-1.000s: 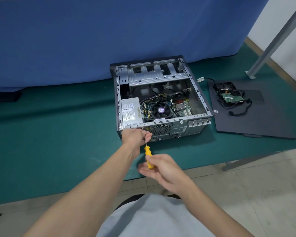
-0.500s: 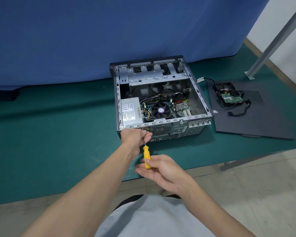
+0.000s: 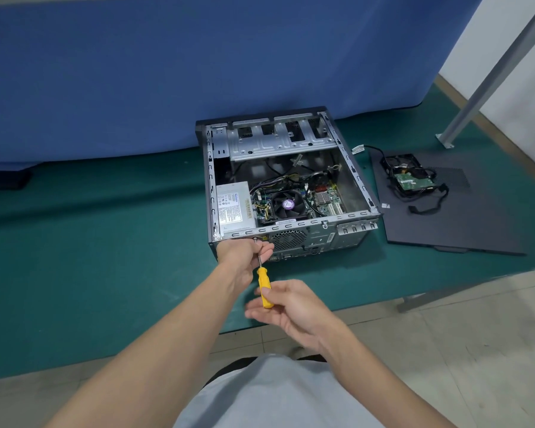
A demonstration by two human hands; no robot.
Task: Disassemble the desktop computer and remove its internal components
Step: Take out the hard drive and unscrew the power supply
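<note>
An open desktop case (image 3: 357, 180) lies on its side on the green mat, showing a silver power supply (image 3: 235, 208), a black CPU fan (image 3: 287, 204) and the motherboard (image 3: 325, 197). A yellow-handled screwdriver (image 3: 264, 287) points at a screw on the case's rear panel near the power supply. My left hand (image 3: 244, 253) pinches the metal shaft close to the tip, against the rear panel. My right hand (image 3: 291, 307) holds the yellow handle between thumb and fingers.
A dark side panel (image 3: 476, 223) lies flat to the right of the case, with a removed hard drive (image 3: 411, 177) and black cables on it. A blue cloth (image 3: 198, 72) hangs behind. A grey metal post (image 3: 488, 75) slants at the right. The mat's front edge is near my body.
My right hand has shifted its fingers round the yellow handle, as in turning it. The left hand and the case have stayed put.
</note>
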